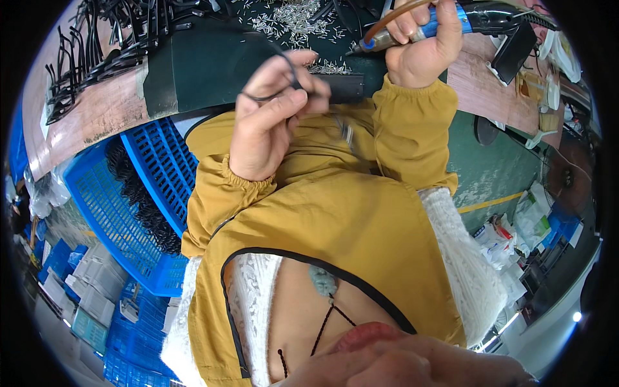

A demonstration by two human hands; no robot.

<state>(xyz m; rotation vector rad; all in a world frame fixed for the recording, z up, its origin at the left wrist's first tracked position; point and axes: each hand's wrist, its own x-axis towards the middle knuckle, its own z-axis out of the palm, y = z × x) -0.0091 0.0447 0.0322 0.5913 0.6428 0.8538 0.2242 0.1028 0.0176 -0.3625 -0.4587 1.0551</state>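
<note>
My left hand [271, 113] is closed on a thin black eyeglass frame [255, 98], partly smeared by motion. A curved rim sticks out past the fingers, and a blurred piece with a shiny end hangs to the right of them. My right hand [422, 55] grips a blue and silver powered screwdriver [380, 42], its tip pointing left over the dark green mat [200, 68]. Small silver metal pins or screws [293, 19] lie in a loose heap on the mat beyond my left hand. A smaller heap sits beside a dark bar [348, 87] at the near edge.
Black eyeglass frames or temples [90, 55] are crowded on the table at the left. Below stand blue plastic baskets [97, 187] with black curved pieces [138, 200] between their walls. A black box-like object [512, 53] stands at the right, and a brown hose [390, 16] runs by the screwdriver.
</note>
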